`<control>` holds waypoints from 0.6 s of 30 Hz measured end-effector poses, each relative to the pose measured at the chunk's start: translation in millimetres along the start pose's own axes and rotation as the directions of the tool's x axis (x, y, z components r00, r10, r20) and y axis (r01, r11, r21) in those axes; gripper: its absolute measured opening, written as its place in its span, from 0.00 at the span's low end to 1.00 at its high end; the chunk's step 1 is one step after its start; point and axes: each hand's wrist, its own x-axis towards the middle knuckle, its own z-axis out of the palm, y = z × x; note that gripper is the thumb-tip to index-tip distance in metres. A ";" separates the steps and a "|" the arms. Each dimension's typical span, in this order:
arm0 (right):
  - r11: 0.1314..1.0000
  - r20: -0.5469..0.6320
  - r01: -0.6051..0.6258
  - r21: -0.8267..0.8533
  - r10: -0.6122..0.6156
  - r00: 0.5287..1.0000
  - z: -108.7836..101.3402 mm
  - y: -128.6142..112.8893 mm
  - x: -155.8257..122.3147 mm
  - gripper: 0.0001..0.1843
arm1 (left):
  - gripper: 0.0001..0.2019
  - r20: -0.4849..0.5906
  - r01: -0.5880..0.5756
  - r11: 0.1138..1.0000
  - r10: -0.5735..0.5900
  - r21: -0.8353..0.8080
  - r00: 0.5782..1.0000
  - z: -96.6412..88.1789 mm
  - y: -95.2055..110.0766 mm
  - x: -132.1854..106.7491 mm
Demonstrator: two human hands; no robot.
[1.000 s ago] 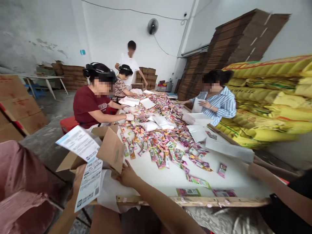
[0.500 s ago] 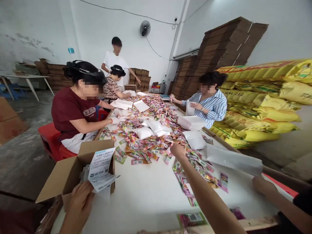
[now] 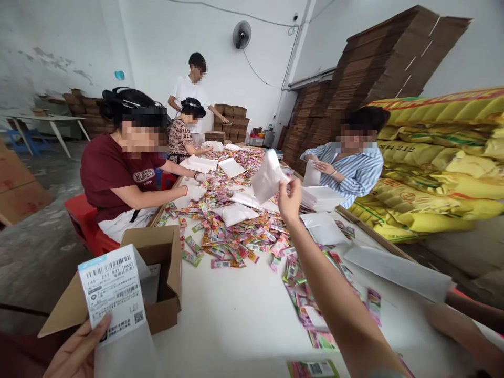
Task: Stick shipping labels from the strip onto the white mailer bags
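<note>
My left hand point(image 3: 77, 350) is at the bottom left, closed on a white shipping label point(image 3: 114, 291) with barcodes, held up beside an open cardboard box point(image 3: 167, 286). My right hand point(image 3: 289, 199) is stretched out over the white table point(image 3: 236, 320) and pinches a white plastic bag point(image 3: 268, 176) lifted above the pile of colourful small packets point(image 3: 236, 236). More white bags point(image 3: 235, 213) lie among the packets.
Three people sit at the table and a fourth stands at its far end. Another person's arm point(image 3: 452, 325) holds a long white bag point(image 3: 397, 270) at the right. Yellow sacks point(image 3: 441, 157) and flattened cartons point(image 3: 378, 58) are stacked on the right. A red stool point(image 3: 82, 220) stands left.
My right hand has lifted from the packet pile with a white bag in it. My left hand has raised the label out of the box toward me.
</note>
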 end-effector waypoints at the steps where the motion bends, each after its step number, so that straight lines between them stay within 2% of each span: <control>1: 0.989 -0.034 0.102 0.103 -0.099 0.995 -14.6 -11.9 3.6 0.16 | 0.27 0.013 0.002 1.000 -0.002 -0.004 1.000 5.5 1.9 -5.0; 3: 0.922 -0.025 0.262 0.284 -0.266 0.964 -34.8 -33.5 -5.5 0.14 | 0.26 0.006 -0.024 1.000 0.024 -0.001 1.000 18.0 6.7 -18.5; 5: 0.884 0.183 0.294 0.362 -0.377 0.908 -38.1 -48.8 -43.5 0.11 | 0.26 -0.029 -0.081 0.997 0.081 -0.003 0.996 30.8 11.4 -34.6; 6: 0.886 0.331 0.285 0.367 -0.411 0.849 -33.4 -53.2 -73.4 0.11 | 0.27 -0.037 -0.099 0.995 0.098 -0.006 0.994 36.5 12.9 -42.6; 7: 0.890 0.473 0.275 0.364 -0.431 0.768 -25.7 -55.5 -108.6 0.13 | 0.28 -0.034 -0.109 0.994 0.108 -0.008 0.994 41.2 13.4 -50.2; 9: 0.888 0.632 0.270 0.372 -0.456 0.627 -7.1 -56.3 -184.7 0.09 | 0.32 0.001 -0.128 0.992 0.128 -0.011 0.992 46.4 11.0 -62.6; 10: 0.893 0.676 0.267 0.363 -0.449 0.584 0.4 -56.5 -219.9 0.08 | 0.35 0.028 -0.139 0.990 0.139 -0.012 0.990 46.6 7.7 -67.2; 11: 0.899 0.703 0.271 0.344 -0.438 0.561 4.6 -58.0 -250.0 0.06 | 0.38 0.057 -0.148 0.989 0.148 -0.007 0.987 45.2 3.2 -70.8; 13: 0.934 0.704 0.182 0.306 -0.351 0.618 -0.4 -67.6 -291.0 0.09 | 0.40 0.108 -0.161 0.986 0.156 0.042 0.982 38.6 -9.2 -75.8; 15: 0.929 0.690 0.002 0.370 -0.276 0.669 -21.9 -85.4 -308.8 0.22 | 0.34 0.189 -0.172 0.972 0.141 0.157 0.972 29.6 -24.0 -80.6; 17: 0.883 0.700 -0.096 0.460 -0.294 0.651 -50.3 -105.3 -314.3 0.32 | 0.24 0.327 -0.212 0.932 0.110 0.295 0.939 21.9 -38.1 -87.5; 18: 0.870 0.699 -0.077 0.487 -0.335 0.632 -63.4 -113.6 -316.4 0.31 | 0.19 0.397 -0.229 0.913 0.083 0.337 0.914 19.4 -43.9 -91.8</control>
